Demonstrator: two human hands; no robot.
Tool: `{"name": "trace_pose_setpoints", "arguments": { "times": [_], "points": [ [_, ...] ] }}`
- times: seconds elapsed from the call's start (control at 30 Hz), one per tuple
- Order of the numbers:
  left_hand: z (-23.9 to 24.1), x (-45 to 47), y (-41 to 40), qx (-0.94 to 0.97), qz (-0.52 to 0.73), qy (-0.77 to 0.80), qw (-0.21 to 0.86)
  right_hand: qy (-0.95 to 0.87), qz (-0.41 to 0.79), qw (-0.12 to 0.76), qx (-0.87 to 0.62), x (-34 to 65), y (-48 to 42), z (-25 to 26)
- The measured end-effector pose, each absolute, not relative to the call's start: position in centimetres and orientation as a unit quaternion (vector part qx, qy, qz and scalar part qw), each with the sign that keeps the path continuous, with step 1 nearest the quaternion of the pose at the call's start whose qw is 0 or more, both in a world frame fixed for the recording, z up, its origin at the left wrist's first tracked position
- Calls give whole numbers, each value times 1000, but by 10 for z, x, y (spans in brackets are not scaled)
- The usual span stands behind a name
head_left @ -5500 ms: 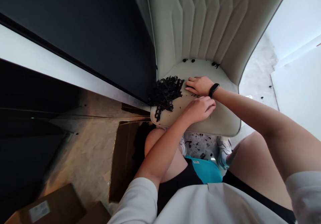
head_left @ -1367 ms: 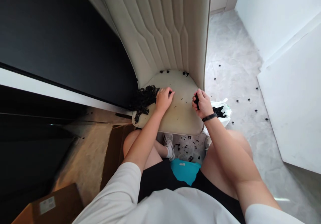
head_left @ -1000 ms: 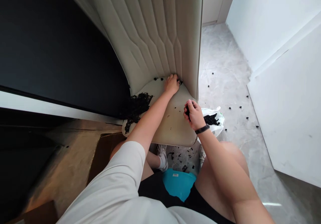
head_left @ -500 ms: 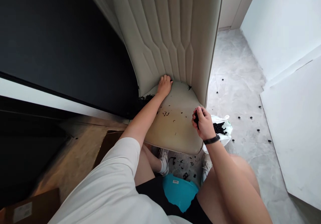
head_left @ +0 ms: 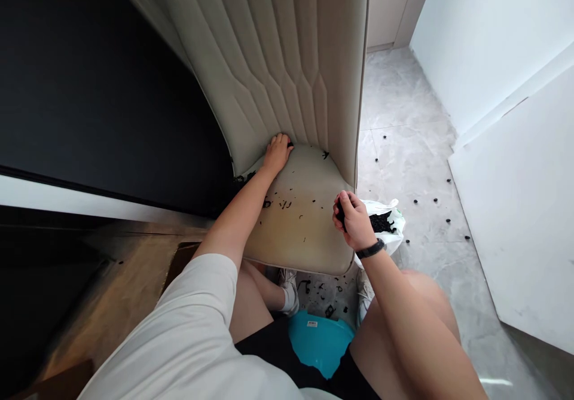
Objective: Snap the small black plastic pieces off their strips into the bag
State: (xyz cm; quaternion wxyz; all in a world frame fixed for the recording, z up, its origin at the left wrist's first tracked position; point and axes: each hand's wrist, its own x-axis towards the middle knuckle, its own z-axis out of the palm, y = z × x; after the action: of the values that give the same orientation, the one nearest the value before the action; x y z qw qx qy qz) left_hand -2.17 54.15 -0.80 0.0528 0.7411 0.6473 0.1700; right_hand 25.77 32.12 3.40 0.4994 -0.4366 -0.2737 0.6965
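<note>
My left hand [head_left: 277,151] reaches to the rear of the beige padded chair seat [head_left: 309,232], where the seat meets the ribbed backrest. Its fingers are bent around a small black piece [head_left: 290,144]. Over the right front edge of the seat, my right hand [head_left: 353,216] is closed around something black [head_left: 341,213]; most of it is hidden by the fingers. Thin black scraps [head_left: 286,204] lie scattered on the seat, with a forked black scrap [head_left: 325,155] near the backrest. More black pieces pile up at the seat's left side, partly behind my left arm.
A white plastic bag [head_left: 393,240] of small black pieces sits on the floor beside the chair. Several black bits dot the grey tiles [head_left: 417,149]. Between my legs is a blue plastic piece [head_left: 321,343], with black scraps [head_left: 329,310] around it. A dark panel [head_left: 112,77] stands at left.
The view has shifted slightly, so the chair and both hands appear further left. My left hand stays at the rear of the seat; my right hand stays closed near its edge.
</note>
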Motion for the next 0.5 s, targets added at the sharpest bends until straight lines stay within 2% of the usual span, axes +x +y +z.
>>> {"name": "trace_pose_setpoints", "arguments": {
  "times": [0.5],
  "points": [
    [-2, -23, 563, 849, 72, 520, 62, -290, 679, 493, -461, 252, 321, 27]
  ]
}}
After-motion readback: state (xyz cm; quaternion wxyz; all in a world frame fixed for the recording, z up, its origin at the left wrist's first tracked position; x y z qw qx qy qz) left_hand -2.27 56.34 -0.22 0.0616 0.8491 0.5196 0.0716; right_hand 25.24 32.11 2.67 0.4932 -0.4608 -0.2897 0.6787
